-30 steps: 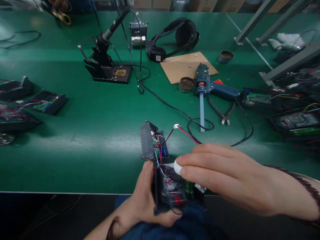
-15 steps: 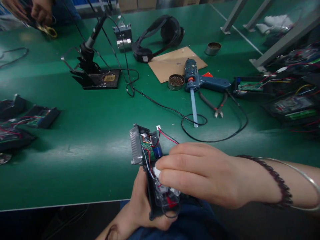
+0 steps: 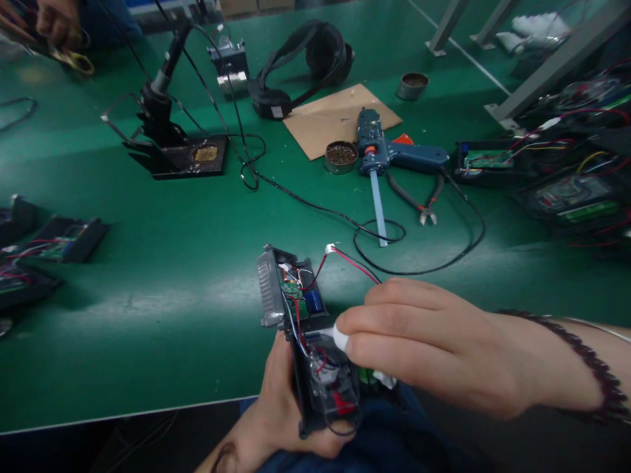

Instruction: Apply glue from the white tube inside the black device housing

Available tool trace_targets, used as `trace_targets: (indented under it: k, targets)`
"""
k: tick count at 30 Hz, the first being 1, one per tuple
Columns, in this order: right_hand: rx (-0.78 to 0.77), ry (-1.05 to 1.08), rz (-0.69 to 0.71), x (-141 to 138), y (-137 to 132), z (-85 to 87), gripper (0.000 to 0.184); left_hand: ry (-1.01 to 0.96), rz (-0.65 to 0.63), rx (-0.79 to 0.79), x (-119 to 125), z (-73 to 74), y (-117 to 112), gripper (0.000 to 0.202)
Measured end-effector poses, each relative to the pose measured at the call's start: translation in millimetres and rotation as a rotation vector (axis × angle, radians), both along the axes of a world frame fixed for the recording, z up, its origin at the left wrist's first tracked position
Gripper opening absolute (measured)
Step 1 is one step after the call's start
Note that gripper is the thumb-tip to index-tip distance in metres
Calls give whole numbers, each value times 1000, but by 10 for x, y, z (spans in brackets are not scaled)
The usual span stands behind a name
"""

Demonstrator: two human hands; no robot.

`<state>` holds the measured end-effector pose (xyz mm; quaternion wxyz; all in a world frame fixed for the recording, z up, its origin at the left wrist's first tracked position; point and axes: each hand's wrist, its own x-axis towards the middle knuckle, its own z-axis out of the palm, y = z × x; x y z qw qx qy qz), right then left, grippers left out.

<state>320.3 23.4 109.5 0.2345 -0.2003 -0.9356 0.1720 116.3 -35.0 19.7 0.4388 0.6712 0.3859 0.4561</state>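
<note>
One held casing (image 3: 315,361), two tins (image 3: 340,165), one glue gun (image 3: 414,156), one headset (image 3: 270,100)

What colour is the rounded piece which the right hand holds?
The rounded piece is white; it shows in the head view, the only one.

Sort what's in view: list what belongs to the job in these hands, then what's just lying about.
In the job:
- open casing, in the left hand
- small white-capped item, in the right hand
- white connector on red and black wires

Apparently just lying about, untouched:
- glue gun
- cutters
- soldering iron, in its stand
- black headset
- cardboard sheet
</note>
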Motion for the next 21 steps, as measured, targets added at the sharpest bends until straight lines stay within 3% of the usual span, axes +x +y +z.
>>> trace_targets:
  k: [8, 16, 21]
  targets:
    - [36, 90, -90, 64, -80, -81, 38, -28, -55, -94, -16, 6, -3, 61]
    - [38, 146, -16, -77, -5, -142, 33, -39, -71, -66, 9, 70, 23, 52]
    - [18, 120, -51, -13, -34, -120, 29, -32, -71, -77, -2, 39, 0, 60]
